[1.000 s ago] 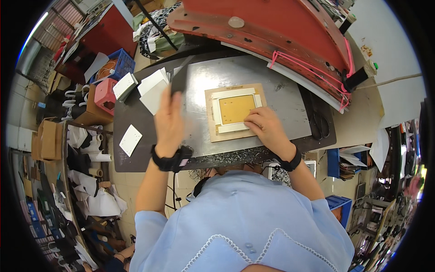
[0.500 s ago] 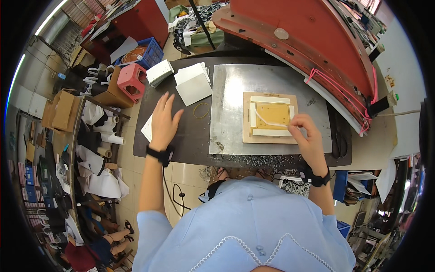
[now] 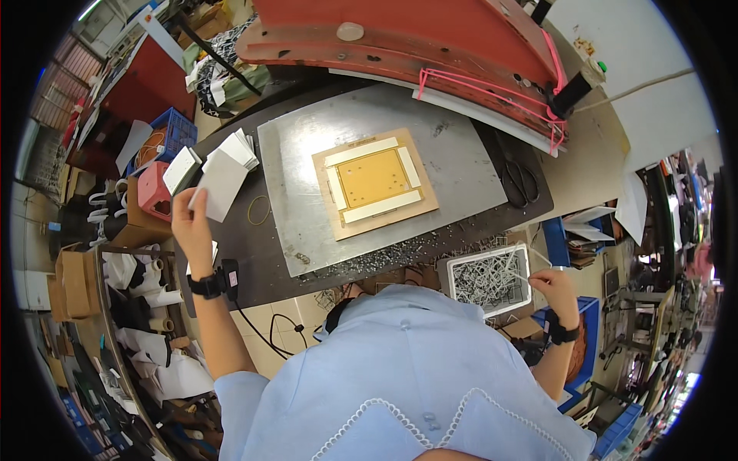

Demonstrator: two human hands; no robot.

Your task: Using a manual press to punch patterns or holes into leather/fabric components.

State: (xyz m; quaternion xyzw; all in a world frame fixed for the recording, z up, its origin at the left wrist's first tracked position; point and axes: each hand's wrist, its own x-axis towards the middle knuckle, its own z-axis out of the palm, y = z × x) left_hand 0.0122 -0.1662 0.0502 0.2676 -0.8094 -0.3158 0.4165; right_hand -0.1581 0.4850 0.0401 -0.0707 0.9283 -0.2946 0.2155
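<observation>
On the left, my left hand pinches the lower corner of a pale grey-white sheet, which leans against a small stack of similar sheets. My right hand is closed on a thin white frame-shaped scrap, held over the right edge of a white bin full of similar scraps. Between the hands, a square die board lies on a metal plate. White strips surround its yellow middle, where no white scrap lies.
A red machine arm with pink cord spans the far side. Black scissors lie at the table's right end. A rubber band rests beside the plate. Small dark bits litter the near edge. A pink stool stands left.
My right hand has moved from the die board to the bin, carrying the thin white scrap. My left hand has gone from open above the table to gripping a sheet. The view has turned.
</observation>
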